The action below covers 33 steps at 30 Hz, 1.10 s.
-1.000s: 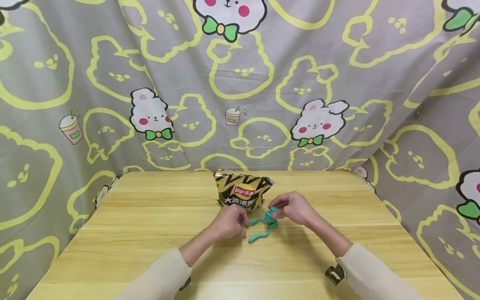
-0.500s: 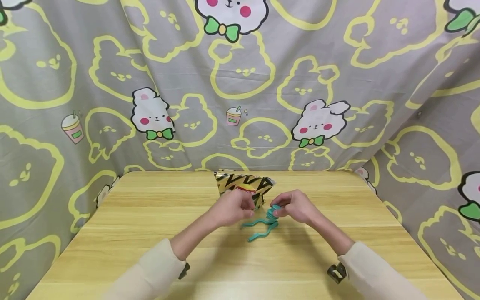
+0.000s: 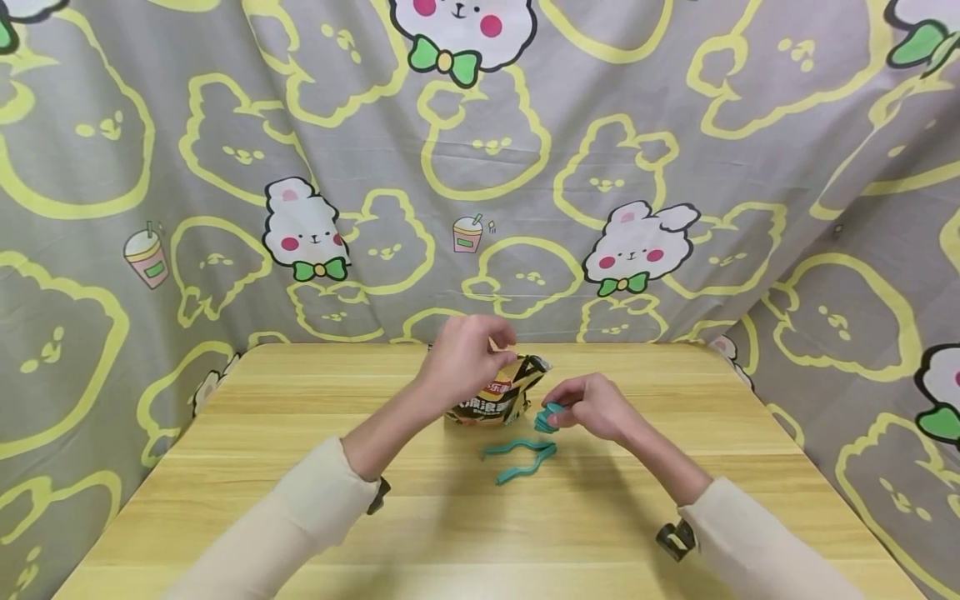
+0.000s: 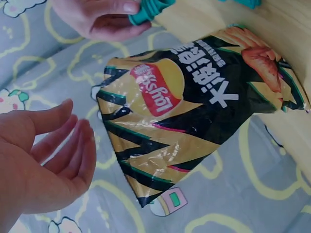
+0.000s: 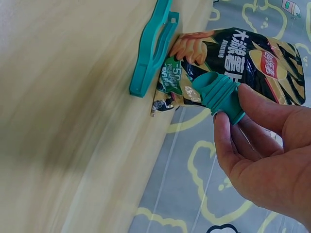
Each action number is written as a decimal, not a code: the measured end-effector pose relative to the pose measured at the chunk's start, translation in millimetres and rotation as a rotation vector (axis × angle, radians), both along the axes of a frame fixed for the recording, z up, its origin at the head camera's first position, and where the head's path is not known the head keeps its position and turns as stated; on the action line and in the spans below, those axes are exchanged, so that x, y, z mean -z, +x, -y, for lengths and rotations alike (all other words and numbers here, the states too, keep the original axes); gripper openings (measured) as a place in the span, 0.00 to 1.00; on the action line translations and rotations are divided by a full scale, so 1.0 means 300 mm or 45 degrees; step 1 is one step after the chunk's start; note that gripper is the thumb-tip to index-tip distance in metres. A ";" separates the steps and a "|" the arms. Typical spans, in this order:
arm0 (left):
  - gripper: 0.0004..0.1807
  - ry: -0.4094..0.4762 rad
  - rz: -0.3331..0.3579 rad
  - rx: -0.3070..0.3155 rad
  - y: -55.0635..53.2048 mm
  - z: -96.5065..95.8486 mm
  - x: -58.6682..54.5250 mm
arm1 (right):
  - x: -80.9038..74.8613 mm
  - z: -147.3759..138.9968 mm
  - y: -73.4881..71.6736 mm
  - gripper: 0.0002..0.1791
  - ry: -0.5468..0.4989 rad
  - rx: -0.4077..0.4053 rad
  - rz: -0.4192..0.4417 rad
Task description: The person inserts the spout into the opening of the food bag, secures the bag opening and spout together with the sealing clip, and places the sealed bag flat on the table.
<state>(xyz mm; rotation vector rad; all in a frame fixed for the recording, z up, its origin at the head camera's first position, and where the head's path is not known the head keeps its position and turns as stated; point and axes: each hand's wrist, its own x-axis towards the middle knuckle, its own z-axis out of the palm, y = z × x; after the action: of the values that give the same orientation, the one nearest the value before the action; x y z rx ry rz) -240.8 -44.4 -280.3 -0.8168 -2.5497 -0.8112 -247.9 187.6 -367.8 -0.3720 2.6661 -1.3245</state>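
Observation:
A black-and-gold Lay's chip bag (image 3: 483,407) stands upright on the table; the left wrist view shows its front (image 4: 204,97). My left hand (image 3: 468,354) hovers in front of the bag's upper part. Its fingers (image 4: 86,155) are loosely bent, hold nothing and stay apart from the bag's top edge. A teal threaded spout (image 5: 221,94) is pinched between the thumb and fingers of my right hand (image 3: 596,407), to the right of the bag. On the table below it lies a teal bag clip (image 3: 528,460), its two arms spread; the right wrist view shows the clip (image 5: 153,48) too.
The wooden table (image 3: 300,467) carries the bag and the clip. Behind it hangs a grey curtain (image 3: 360,150) printed with yellow outlines and cartoon animals. Dark bands with small devices (image 3: 675,540) sit at both wrists.
My left hand has left the clip's arm and risen to the bag's upper part. My right hand has lifted the spout slightly off the clip, which stays on the table.

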 end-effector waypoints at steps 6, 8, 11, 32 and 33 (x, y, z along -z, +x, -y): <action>0.10 -0.029 0.021 -0.033 -0.030 -0.003 0.022 | -0.020 -0.003 -0.002 0.10 -0.020 -0.009 0.011; 0.08 -0.042 0.019 -0.027 -0.042 0.000 0.036 | -0.025 -0.004 -0.004 0.10 -0.019 -0.013 0.006; 0.04 -0.041 0.006 -0.017 -0.056 0.003 0.052 | -0.037 -0.005 -0.007 0.10 -0.008 -0.009 -0.011; 0.11 -0.047 -0.040 0.019 -0.073 -0.002 0.073 | -0.291 -0.031 -0.024 0.13 0.064 0.038 -0.154; 0.11 -0.045 -0.042 0.020 -0.072 -0.002 0.073 | -0.295 -0.026 -0.026 0.12 0.064 0.031 -0.164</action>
<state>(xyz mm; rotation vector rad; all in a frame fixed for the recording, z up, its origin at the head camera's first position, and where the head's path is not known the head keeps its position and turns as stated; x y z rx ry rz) -262.5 -43.8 -302.1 -0.8551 -2.5385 -0.7536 -255.7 195.3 -279.3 -0.4334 2.8119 -1.2783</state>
